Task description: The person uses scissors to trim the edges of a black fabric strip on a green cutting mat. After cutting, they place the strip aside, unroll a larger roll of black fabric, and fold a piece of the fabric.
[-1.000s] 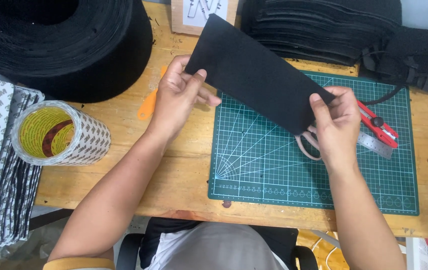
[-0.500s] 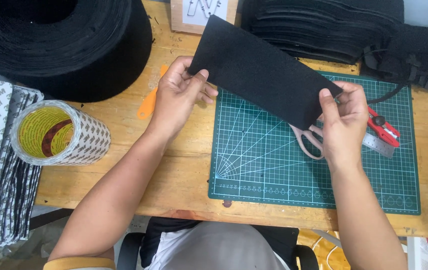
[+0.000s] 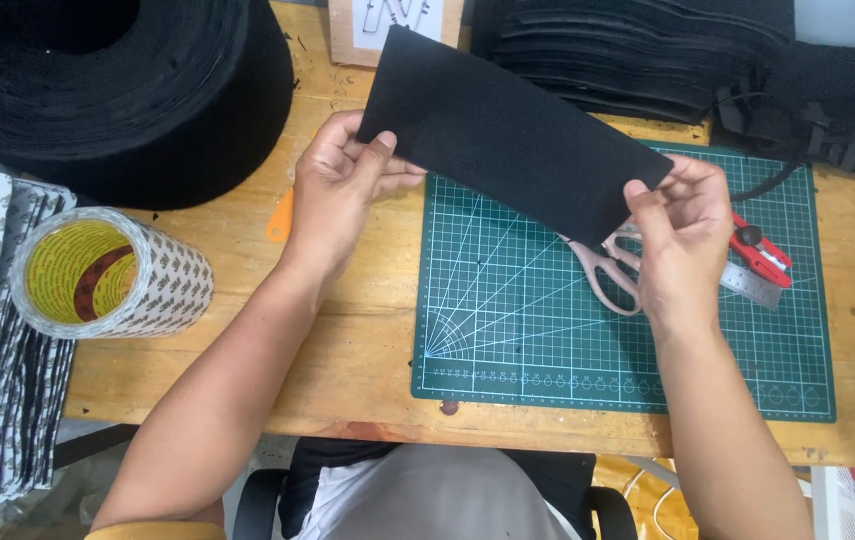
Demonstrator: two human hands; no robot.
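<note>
The left hand (image 3: 342,190) is pinching the upper-left corner of a black rectangular felt piece (image 3: 512,135), thumb on top and fingers (image 3: 402,182) curled beneath; the right hand (image 3: 682,235) is pinching the lower-right corner of the same piece, thumb pressing on the face and fingers (image 3: 697,180) folded behind the edge; the felt piece is hanging stretched between both hands, tilted diagonally, held above the tabletop (image 3: 347,350) and partly over the green cutting mat (image 3: 567,340). Under the right hand, a pair of scissors with pale pink handles (image 3: 602,270) is lying on the mat; just to the right, a small red cutter (image 3: 762,250) and a metal ruler (image 3: 752,285) are resting on the mat as well. An orange tool (image 3: 280,218) is peeking out beside the left wrist. A large black roll of material (image 3: 117,90) is sitting at the upper left; a roll of tape with a yellow core (image 3: 107,275) is lying on its side at the tabletop's left end; a stack of black cut pieces (image 3: 647,50) is lying along the far edge.
</note>
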